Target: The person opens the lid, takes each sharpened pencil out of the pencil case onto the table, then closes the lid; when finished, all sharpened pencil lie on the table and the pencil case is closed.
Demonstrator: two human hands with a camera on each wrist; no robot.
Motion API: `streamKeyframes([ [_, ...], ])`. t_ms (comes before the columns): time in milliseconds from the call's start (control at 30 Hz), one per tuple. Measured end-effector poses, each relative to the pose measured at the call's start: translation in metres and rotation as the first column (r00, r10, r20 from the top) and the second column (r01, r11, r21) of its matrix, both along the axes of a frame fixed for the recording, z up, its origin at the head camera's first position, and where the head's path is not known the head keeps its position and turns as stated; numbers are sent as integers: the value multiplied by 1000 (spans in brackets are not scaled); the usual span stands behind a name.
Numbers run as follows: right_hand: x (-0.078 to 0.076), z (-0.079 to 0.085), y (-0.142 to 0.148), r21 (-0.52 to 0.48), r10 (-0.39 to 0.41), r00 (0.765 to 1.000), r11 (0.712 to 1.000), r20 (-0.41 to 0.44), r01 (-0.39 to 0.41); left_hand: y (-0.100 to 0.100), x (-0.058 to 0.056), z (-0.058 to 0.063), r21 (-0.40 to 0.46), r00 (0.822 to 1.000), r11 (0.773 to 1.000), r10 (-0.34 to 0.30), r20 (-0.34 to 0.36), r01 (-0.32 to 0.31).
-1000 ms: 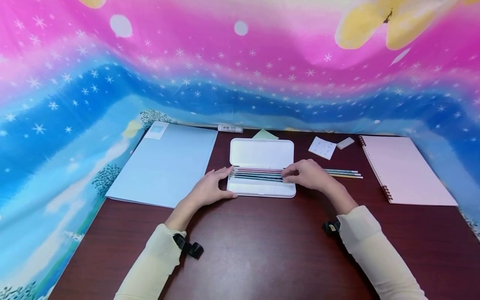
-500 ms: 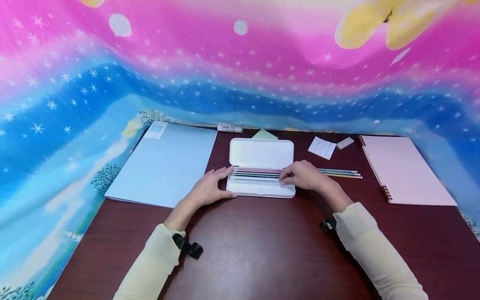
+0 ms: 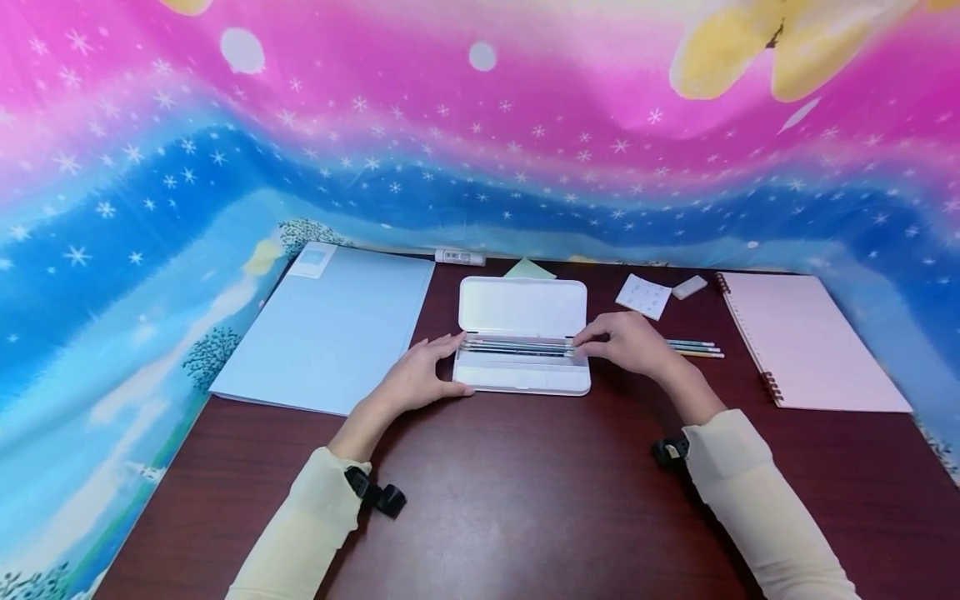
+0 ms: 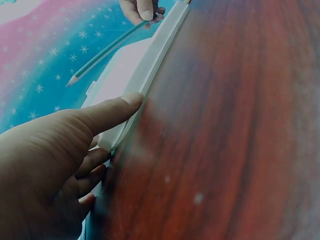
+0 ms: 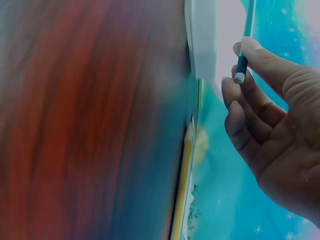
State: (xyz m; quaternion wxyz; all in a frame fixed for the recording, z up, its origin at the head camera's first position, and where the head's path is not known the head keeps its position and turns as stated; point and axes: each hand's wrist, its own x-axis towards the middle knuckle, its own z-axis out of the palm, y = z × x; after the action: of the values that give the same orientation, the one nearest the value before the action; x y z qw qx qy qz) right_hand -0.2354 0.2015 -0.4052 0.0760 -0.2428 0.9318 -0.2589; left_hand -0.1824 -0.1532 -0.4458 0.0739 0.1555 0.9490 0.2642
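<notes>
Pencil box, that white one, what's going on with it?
A person is handling pencils at a white pencil case, which lies open on the table. The right hand pinches a green pencil near its eraser end, over the case. The left hand holds the case's left end. More pencils lie inside, and a few others lie on the table to the right.
</notes>
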Motion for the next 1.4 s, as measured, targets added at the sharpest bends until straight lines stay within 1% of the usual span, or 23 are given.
streamKeyframes([
  [167,0,3,18,-12,1,998,1000,-66,-2,-1,0,-1,9,1000,1000,-6,-9,6],
  [400,3,9,45,-14,-31,995,999,-93,30,1,1,1,20,1000,1000,-5,-13,6],
  [500,6,10,57,-16,-43,991,999,-126,41,1,1,1,18,1000,1000,-10,-10,10],
  [600,7,9,69,-20,-63,985,998,-163,61,1,2,1,13,1000,1000,-9,-4,9],
  [733,9,7,84,-31,-111,976,994,-188,108,0,2,1,11,1000,1000,-5,1,5],
  [967,16,8,109,-19,-178,969,984,-172,178,0,1,0,13,1000,1000,-5,4,5],
  [1167,20,5,130,-9,-210,960,977,-185,212,1,1,0,16,1000,1000,-7,11,7],
  [1400,23,2,157,27,-274,954,960,-120,279,0,1,0,18,1000,1000,-6,7,6],
])
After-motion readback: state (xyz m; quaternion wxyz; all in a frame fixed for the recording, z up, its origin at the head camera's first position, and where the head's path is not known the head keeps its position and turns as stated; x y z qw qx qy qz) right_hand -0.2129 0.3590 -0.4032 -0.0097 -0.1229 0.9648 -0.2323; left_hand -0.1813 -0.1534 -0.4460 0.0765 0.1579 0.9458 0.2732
